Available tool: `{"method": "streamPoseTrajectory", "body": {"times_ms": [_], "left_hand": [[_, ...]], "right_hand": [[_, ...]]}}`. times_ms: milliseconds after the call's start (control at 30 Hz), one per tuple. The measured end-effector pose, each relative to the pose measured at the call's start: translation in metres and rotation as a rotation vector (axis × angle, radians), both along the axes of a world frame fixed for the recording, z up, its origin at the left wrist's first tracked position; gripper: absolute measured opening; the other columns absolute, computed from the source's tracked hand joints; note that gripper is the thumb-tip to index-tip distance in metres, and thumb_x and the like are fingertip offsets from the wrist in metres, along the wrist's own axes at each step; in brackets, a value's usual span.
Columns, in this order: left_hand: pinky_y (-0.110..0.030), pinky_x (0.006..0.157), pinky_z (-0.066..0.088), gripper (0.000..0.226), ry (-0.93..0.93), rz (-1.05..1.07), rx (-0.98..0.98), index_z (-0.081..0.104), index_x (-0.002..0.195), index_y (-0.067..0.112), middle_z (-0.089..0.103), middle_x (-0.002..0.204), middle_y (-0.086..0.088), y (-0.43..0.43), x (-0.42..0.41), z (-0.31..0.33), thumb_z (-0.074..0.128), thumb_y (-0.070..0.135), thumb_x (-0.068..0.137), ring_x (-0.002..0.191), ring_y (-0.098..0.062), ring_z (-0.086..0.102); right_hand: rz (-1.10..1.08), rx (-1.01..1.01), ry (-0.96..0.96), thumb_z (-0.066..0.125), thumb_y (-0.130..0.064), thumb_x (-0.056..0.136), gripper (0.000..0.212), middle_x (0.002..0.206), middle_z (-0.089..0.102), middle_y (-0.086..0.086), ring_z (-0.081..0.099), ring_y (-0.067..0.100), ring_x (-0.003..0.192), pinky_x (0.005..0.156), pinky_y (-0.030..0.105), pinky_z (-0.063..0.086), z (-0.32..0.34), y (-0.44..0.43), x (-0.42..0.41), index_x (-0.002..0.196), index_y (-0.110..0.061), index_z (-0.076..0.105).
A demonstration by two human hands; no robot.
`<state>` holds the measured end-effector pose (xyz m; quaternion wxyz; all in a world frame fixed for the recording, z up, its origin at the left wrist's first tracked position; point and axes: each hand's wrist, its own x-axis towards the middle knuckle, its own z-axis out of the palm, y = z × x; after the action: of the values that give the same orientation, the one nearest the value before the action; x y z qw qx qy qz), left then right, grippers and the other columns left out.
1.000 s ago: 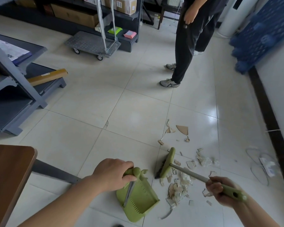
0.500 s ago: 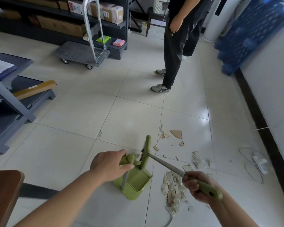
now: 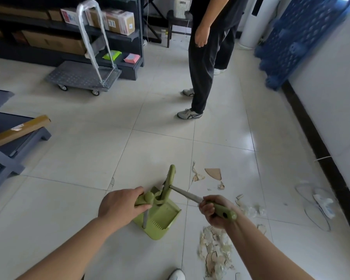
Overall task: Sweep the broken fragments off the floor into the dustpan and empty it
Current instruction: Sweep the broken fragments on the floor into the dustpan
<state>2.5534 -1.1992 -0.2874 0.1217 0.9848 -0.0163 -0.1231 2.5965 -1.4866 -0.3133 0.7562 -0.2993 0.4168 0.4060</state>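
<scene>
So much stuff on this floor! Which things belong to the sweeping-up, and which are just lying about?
For the job:
- broom, gripped by the right hand
- dustpan, held by the left hand
- pile of fragments
- tan shard

Just lying about:
- trolley
- blue pallet
- cardboard tube
- boxes on the shelf

The left grip holds the handle of the green dustpan, which sits on the tiled floor. The right grip clasps the brush by its handle. The brush's green head stands upright at the pan's back, perhaps touching it. A heap of fragments lies just right of the pan, and a bystander stands beyond.
</scene>
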Motion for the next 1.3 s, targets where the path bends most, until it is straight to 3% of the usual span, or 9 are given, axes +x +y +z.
{"method": "streamPoseTrajectory", "body": {"times_ms": [300,500,600,700,767,800,867,933,1300], "left_hand": [[-0.027,0.055,0.035,0.035,0.072,-0.028,-0.025,0.048,0.09,0.032,0.05,0.066,0.01,0.001,0.058,0.004,0.052,0.066,0.082,0.071,-0.014,0.052],[-0.028,0.056,0.035,0.036,0.113,-0.108,-0.016,0.05,0.092,0.03,0.051,0.069,0.009,0.003,0.079,0.005,0.051,0.065,0.082,0.071,-0.015,0.051],[-0.029,0.056,0.033,0.035,0.127,-0.17,0.008,0.046,0.087,0.03,0.051,0.07,0.01,0.005,0.093,0.007,0.051,0.065,0.083,0.072,-0.016,0.051],[-0.025,0.05,0.027,0.032,0.144,-0.249,0.041,0.04,0.083,0.031,0.05,0.072,0.01,0.005,0.111,0.012,0.05,0.062,0.085,0.071,-0.015,0.049],[-0.023,0.049,0.024,0.031,0.147,-0.284,0.041,0.04,0.083,0.031,0.05,0.073,0.01,0.004,0.125,0.016,0.049,0.061,0.086,0.071,-0.016,0.048],[-0.022,0.049,0.024,0.031,0.147,-0.297,0.033,0.04,0.083,0.031,0.049,0.072,0.01,0.005,0.133,0.018,0.05,0.061,0.086,0.071,-0.016,0.048],[-0.023,0.049,0.024,0.03,0.146,-0.329,0.016,0.04,0.083,0.032,0.047,0.07,0.01,0.006,0.148,0.021,0.05,0.06,0.085,0.071,-0.016,0.048],[-0.025,0.05,0.027,0.029,0.151,-0.36,0.01,0.043,0.084,0.032,0.049,0.071,0.011,0.008,0.163,0.023,0.05,0.06,0.086,0.071,-0.015,0.048],[-0.029,0.06,0.036,0.031,0.115,-0.442,0.023,0.041,0.083,0.029,0.057,0.077,0.011,0.015,0.246,0.025,0.048,0.06,0.086,0.072,-0.017,0.051]], "right_hand": [[-0.105,0.039,0.103,0.044,-0.005,0.078,0.004,0.044,0.04,0.005,0.041,0.012,0.023,0.022,0.017,0.034,-0.004,-0.045,0.055,0.074,-0.005,0.043],[-0.18,-0.043,0.135,0.046,-0.005,0.081,0.003,0.048,0.044,0.009,0.042,0.011,0.023,0.021,0.017,0.034,0.002,-0.091,0.053,0.08,-0.004,0.043],[-0.162,-0.031,0.144,0.072,0.009,0.066,0.025,0.046,0.042,0.008,0.043,0.013,0.024,0.02,0.019,0.035,0.007,-0.107,0.044,0.074,0.001,0.049],[-0.183,-0.084,0.132,0.06,0.0,0.084,0.016,0.046,0.043,0.01,0.041,0.012,0.023,0.02,0.018,0.034,0.018,-0.114,0.034,0.075,-0.001,0.046],[-0.185,-0.092,0.136,0.074,0.009,0.068,0.026,0.047,0.044,0.012,0.041,0.013,0.022,0.019,0.019,0.033,0.022,-0.115,0.026,0.072,0.003,0.049],[-0.194,-0.111,0.15,0.074,0.007,0.071,0.024,0.046,0.044,0.012,0.041,0.014,0.022,0.019,0.019,0.033,0.023,-0.114,0.021,0.071,0.004,0.049],[-0.21,-0.178,0.155,0.048,-0.008,0.096,0.021,0.044,0.042,0.011,0.04,0.014,0.021,0.019,0.019,0.033,0.028,-0.107,0.017,0.076,-0.001,0.046],[-0.245,-0.22,0.145,0.035,-0.01,0.099,0.023,0.045,0.042,0.011,0.039,0.014,0.021,0.019,0.018,0.032,0.032,-0.099,0.015,0.079,-0.002,0.044],[-0.304,-0.128,0.012,0.048,-0.006,0.08,0.006,0.048,0.042,0.006,0.04,0.011,0.024,0.02,0.017,0.032,0.056,-0.033,0.083,0.075,-0.005,0.045]]}}
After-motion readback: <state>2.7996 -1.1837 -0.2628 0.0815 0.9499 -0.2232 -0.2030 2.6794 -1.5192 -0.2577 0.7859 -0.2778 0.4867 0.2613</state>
